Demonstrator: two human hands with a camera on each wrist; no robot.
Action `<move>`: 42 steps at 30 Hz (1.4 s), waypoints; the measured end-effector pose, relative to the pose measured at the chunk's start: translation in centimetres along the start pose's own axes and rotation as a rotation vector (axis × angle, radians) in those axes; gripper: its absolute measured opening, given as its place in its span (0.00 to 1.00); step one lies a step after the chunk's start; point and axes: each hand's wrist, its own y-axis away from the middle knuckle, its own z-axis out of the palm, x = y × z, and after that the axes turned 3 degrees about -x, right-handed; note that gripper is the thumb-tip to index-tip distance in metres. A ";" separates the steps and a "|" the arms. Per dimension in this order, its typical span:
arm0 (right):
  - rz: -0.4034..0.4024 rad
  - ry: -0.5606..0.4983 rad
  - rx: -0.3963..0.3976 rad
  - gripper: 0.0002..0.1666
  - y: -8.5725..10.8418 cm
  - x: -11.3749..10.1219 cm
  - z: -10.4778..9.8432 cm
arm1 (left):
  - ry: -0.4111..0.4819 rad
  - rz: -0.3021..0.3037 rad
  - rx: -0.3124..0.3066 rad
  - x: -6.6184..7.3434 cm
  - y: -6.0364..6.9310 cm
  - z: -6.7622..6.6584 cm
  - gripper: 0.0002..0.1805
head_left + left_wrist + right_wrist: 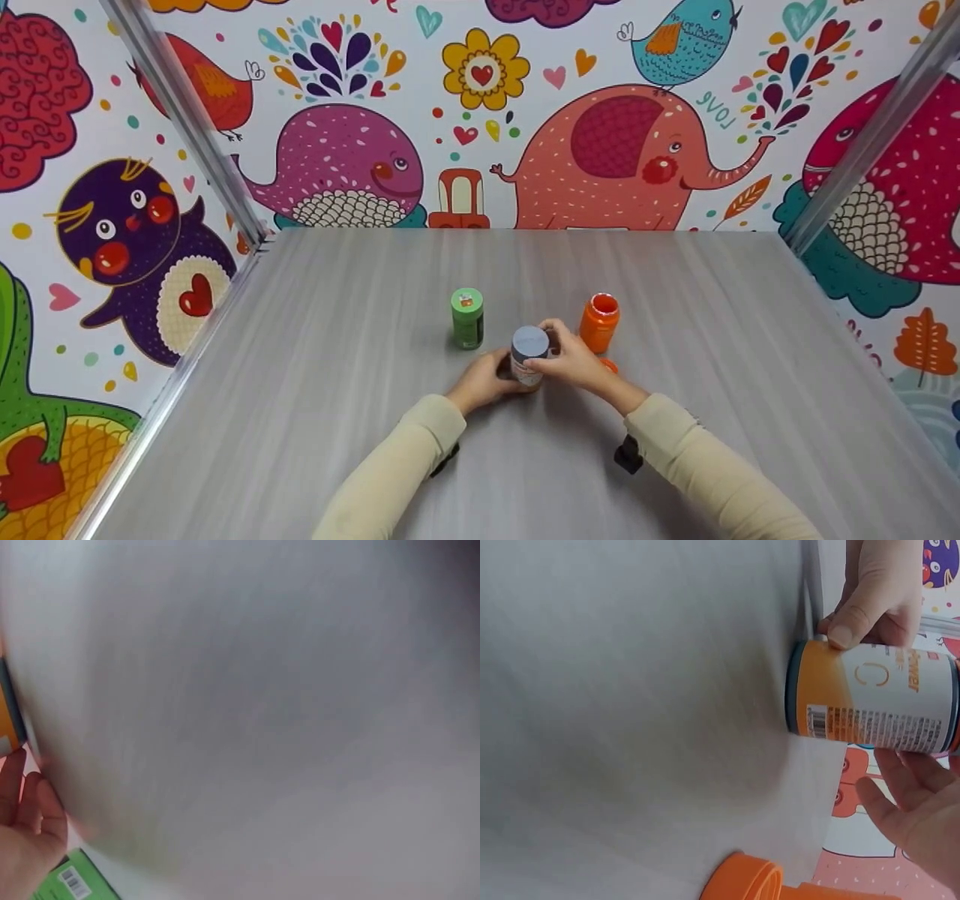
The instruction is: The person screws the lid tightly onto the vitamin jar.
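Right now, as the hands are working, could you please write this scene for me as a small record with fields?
Left grip: around the lower part of the gray-topped can
Right grip: holds it near its top
Can label: white and orange, with a barcode
Green container: upright, lidded, left of the can
Orange bottle: upright, uncapped, right of the can
Orange cap: on the table, near the bottle
Can touching table: cannot tell

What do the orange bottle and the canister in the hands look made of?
Orange bottle: probably plastic, glossy, judging by bright glints at the rim.
Canister: smooth-looking wall, printed with text and a barcode; card, plastic or tin, I can't tell which.
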 end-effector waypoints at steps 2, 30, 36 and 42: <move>0.003 0.020 0.023 0.32 0.0 0.1 0.2 | -0.005 0.001 0.002 0.0 0.0 0.0 0.29; -0.072 0.131 0.079 0.32 -0.4 -0.8 0.3 | 0.017 0.013 0.002 0.1 0.1 0.0 0.28; -0.107 0.097 0.027 0.38 -0.2 -0.7 0.0 | 0.015 0.017 0.011 0.1 0.1 0.1 0.28; -0.125 -0.003 -0.082 0.35 0.0 -0.8 -0.9 | 0.014 -0.001 0.004 0.1 0.1 0.0 0.28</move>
